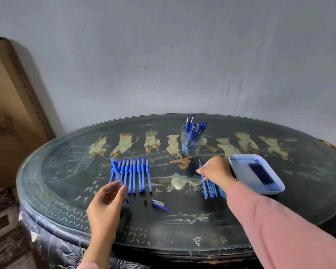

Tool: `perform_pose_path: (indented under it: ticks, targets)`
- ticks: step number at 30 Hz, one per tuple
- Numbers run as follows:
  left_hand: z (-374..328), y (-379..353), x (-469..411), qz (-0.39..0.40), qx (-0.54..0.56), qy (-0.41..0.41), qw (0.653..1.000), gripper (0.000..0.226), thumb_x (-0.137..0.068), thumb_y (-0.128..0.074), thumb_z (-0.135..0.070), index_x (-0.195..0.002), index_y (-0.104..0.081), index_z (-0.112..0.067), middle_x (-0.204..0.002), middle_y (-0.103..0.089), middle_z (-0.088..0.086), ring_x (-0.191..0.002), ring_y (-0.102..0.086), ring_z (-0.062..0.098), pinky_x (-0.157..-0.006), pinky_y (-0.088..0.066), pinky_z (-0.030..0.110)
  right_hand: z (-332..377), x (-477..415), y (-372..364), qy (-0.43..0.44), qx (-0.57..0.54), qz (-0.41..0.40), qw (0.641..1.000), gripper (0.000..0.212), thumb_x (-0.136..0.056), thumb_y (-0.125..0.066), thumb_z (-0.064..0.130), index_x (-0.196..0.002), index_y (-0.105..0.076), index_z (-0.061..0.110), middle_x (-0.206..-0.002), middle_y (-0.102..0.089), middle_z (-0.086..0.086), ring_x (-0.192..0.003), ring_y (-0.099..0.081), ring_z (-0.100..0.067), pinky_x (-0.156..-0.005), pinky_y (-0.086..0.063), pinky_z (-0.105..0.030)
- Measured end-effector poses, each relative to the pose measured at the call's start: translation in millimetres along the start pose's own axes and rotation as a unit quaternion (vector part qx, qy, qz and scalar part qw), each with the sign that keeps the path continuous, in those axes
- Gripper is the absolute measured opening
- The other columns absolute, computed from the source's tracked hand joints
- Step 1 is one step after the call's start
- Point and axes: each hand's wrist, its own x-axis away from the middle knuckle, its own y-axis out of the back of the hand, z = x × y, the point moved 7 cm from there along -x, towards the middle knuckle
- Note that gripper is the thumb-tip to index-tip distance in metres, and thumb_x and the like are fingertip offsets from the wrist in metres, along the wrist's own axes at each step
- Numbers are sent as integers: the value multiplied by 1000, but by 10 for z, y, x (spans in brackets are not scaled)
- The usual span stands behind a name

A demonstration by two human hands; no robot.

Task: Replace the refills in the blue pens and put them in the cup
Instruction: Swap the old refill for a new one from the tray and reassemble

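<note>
- On table: cup (192,144) has several done; row of pens (133,175) left.
- L hand (105,206) grips opened pen (116,169); R hand (216,171) pinches a refill (199,164).

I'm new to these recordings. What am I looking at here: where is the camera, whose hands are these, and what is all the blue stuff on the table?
There is no machine here. A person wears one camera on the head, and it looks down at their own hands. The left hand holds a pen barrel. The right hand seems to pinch one of the loose blue refills. On the dark oval table lie a row of blue pens, a pen cap and a small black tip. A glass cup holds more blue pens, and a white tray holds darker refills.
</note>
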Motion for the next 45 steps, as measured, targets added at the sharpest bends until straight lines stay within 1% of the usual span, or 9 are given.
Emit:
perform_pose_path:
  ticks: [2,5,10,18,25,28,33,40,45]
  targets:
    - [21,7,-16,3,-13,3,1000,14,-82,-76,-13,-93,-73,-22,-86,-74,4,-81,-71,33,-87,-56,48,2,-59,-77,4,37,0,999,22,-78,-80,23,-76,-71,4,-77,-71,-11,-76,-69,-25,-70,-56,-30]
    - [19,3,-6,11,-36,1,999,14,-81,-77,-14,-90,-73,-24,-79,-74,-1,-78,-72,29,-86,-57,47,15,-91,-138,16,79,-5,997,24,-77,-81,22,-71,-65,6,-76,-65,-9,-78,-67,-27,-60,-46,-25]
    - [-6,5,7,25,-73,-4,997,14,-81,-79,-20,-90,-71,-29,-81,-75,-6,-78,-73,22,-85,-57,46,-19,-121,-148,30,98,-24,994,20,-79,-80,20,-85,-71,4,-90,-68,-11,-85,-65,-29,-70,-50,-31]
    - [-44,-3,29,26,-90,-5,996,14,-81,-78,-21,-91,-71,-27,-82,-74,-6,-78,-73,20,-84,-58,43,-82,-103,-139,40,88,-58,994,18,-84,-76,19,-90,-70,3,-101,-69,-11,-91,-64,-30,-76,-52,-33]
    - [-75,-1,50,30,-105,-13,994,14,-81,-78,-23,-90,-71,-30,-79,-74,-5,-79,-72,20,-86,-57,46,-29,48,261,102,48,-154,982,16,-96,-58,22,-88,-61,9,-85,-62,-5,-79,-60,-25,-71,-52,-37]
    - [-84,-15,76,37,-111,-15,993,15,-80,-79,-24,-91,-72,-31,-80,-74,-6,-80,-73,19,-85,-57,46,-341,2,677,61,123,-187,973,21,-95,-51,13,-77,-59,8,-82,-63,-11,-79,-61,-33,-65,-49,-35]
    - [-83,-29,87,42,-122,-15,992,15,-79,-79,-24,-90,-72,-33,-77,-74,-11,-77,-72,18,-83,-58,48,-976,-56,1087,-74,280,-147,946,24,-89,-52,10,-107,-66,8,-110,-67,-13,-102,-63,-35,-76,-48,-33]
    - [-64,-31,78,44,-120,-15,992,16,-79,-80,-23,-89,-72,-34,-77,-74,-9,-76,-73,20,-84,-57,49,-1109,-50,1052,-89,301,-107,943,13,-89,-52,14,-96,-62,12,-98,-65,-9,-92,-62,-30,-76,-53,-33]
    - [-50,-42,61,44,-114,-14,992,16,-79,-79,-21,-89,-72,-32,-78,-74,-6,-76,-72,21,-83,-58,49,-1036,-70,1028,-58,339,-83,935,9,-91,-51,12,-93,-60,13,-87,-57,-3,-82,-59,-25,-65,-48,-29]
